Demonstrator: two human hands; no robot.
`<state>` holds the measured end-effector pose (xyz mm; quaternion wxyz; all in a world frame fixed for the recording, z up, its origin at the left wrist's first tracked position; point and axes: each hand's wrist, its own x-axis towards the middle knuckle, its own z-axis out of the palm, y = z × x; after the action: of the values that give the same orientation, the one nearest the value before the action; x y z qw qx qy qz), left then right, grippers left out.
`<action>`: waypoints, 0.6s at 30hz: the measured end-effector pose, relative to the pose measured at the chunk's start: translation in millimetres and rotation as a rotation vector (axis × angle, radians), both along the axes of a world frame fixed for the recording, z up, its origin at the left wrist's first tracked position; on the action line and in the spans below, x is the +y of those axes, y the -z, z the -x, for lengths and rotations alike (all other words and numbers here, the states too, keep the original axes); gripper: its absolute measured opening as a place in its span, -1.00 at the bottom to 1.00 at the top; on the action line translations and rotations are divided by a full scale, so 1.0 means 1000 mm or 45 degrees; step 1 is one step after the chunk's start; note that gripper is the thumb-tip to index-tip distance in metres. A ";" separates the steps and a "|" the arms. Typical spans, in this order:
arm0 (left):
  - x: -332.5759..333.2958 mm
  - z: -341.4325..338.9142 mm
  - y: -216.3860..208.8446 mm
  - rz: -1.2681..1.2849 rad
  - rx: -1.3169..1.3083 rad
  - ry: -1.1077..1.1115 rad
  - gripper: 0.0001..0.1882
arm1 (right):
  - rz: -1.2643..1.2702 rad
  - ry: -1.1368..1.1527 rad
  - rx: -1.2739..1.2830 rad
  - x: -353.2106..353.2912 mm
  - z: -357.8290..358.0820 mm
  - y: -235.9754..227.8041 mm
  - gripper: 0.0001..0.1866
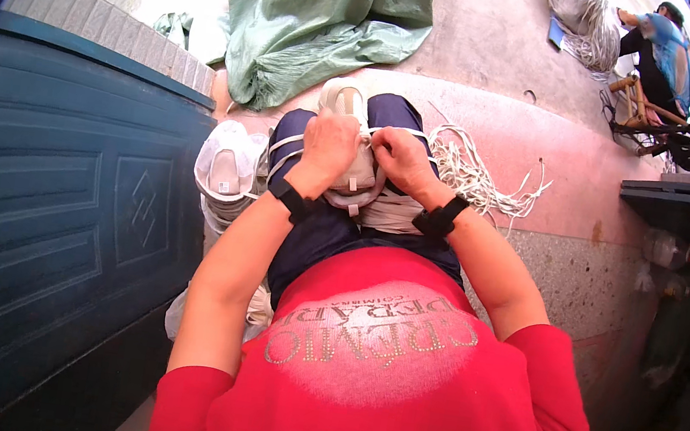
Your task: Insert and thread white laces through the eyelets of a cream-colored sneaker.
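- Floor (600, 166) in the head view: pink, meeting a speckled grey strip; blue panelled door (62, 178) walls the left.
- Green tarpaulin (327, 17) blocks the way ahead; white cord heap (473, 167) lies right of the knees (395, 111), seated co-worker (668, 62) farther off.
- Pink floor stretches between cord and dark ledge (682, 206).
- Beige shoe (356, 178) rests between the knees; right hand (404, 161) has its grip pinched on white lace (365, 133); left hand (330, 148) curls, its grip hidden, cannot tell.

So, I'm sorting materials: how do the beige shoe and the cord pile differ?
The beige shoe is one shaped piece; the cord pile is loose, tangled strands. The beige shoe sits between the knees, while the cord pile lies on the ground to the right. Both are pale.
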<state>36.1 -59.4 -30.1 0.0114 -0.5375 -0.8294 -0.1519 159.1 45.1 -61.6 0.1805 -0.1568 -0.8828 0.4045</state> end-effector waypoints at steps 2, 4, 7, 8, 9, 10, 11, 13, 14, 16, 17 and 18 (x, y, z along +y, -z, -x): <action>0.003 0.009 -0.001 -0.093 -0.002 -0.079 -0.85 | -0.255 -0.096 0.019 0.000 0.003 -0.002 -0.90; 0.001 0.019 -0.003 -0.122 -0.228 -0.171 -0.85 | -0.680 -0.217 -0.095 -0.005 0.005 -0.009 -0.92; 0.000 0.029 -0.006 -0.214 -0.616 -0.265 -0.86 | -0.968 -0.270 -0.125 -0.002 0.010 -0.030 -0.95; 0.002 0.031 -0.008 -0.204 -0.905 -0.244 -0.85 | -0.972 -0.247 -0.148 -0.002 0.010 -0.039 -0.94; 0.004 0.033 -0.009 -0.193 -1.194 -0.220 -0.84 | -0.970 -0.243 -0.146 0.003 0.010 -0.034 -0.94; 0.006 0.033 -0.011 -0.203 -1.369 -0.217 -0.86 | -0.682 -0.185 0.054 0.008 0.012 -0.034 -0.94; 0.010 0.035 -0.012 -0.202 -1.367 -0.217 -0.86 | -0.392 -0.125 0.247 0.013 0.011 -0.033 -0.93; 0.017 0.037 -0.012 -0.109 -1.509 -0.186 -0.88 | 0.173 0.169 0.249 0.036 -0.004 -0.047 -0.81; 0.016 0.037 -0.015 -0.088 -1.634 -0.134 -0.86 | 0.060 0.084 0.342 0.057 -0.015 -0.093 -0.78; 0.022 0.027 -0.016 -0.063 -1.547 -0.122 -0.83 | 0.296 0.107 0.480 0.122 -0.057 -0.167 -0.78; 0.039 0.020 -0.018 -0.023 -1.474 -0.035 -0.81 | 0.048 0.148 0.642 0.165 -0.101 -0.205 -0.82; 0.040 0.019 -0.015 0.077 -1.323 0.088 -0.80 | -0.987 0.482 0.413 0.167 -0.132 -0.249 -0.90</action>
<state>17.0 -19.8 -15.2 -0.4224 -0.4183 -0.7114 -0.3748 291.5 212.2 187.2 0.4325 -0.1710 -0.8850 0.0238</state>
